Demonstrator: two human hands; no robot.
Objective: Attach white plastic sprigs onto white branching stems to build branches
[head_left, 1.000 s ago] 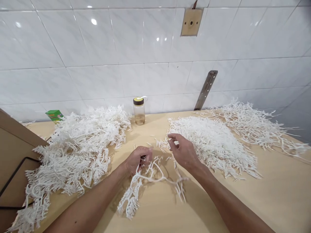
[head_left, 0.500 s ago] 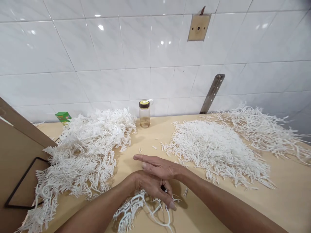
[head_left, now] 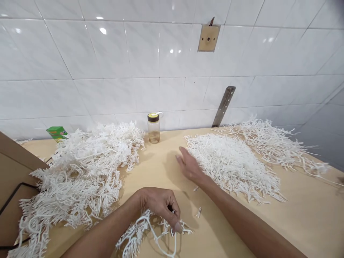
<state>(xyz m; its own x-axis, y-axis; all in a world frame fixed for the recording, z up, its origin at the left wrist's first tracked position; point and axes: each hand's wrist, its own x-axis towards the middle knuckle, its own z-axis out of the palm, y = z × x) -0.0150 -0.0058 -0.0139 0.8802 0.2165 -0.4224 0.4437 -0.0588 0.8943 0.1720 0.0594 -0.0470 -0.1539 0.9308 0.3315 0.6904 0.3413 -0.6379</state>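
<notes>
My left hand [head_left: 162, 206] is low in the middle, its thumb and fingers closed on a white branched strand cluster [head_left: 137, 231] that lies on the tan table [head_left: 166, 154]. Beyond it, my right hand [head_left: 189, 165] rests on edge against the left side of a heap of short white pieces [head_left: 228, 161], fingers apart and nothing in them. A tiny loose piece [head_left: 199, 212] lies between my forearms. On the left spreads a large pile of white branched strands [head_left: 88, 168].
A bottle with a dark and yellow lid [head_left: 154, 129] stands near the tiled wall. Longer strands [head_left: 271, 141] lie at the back right. A green box [head_left: 57, 132] sits behind the left pile; a brown panel [head_left: 16, 179] borders the left. A metal bracket [head_left: 223, 106] leans there.
My right hand has moved from over my left hand forward and right to the heap's edge. Loose bits there are now against the heap. The view has shifted slightly right.
</notes>
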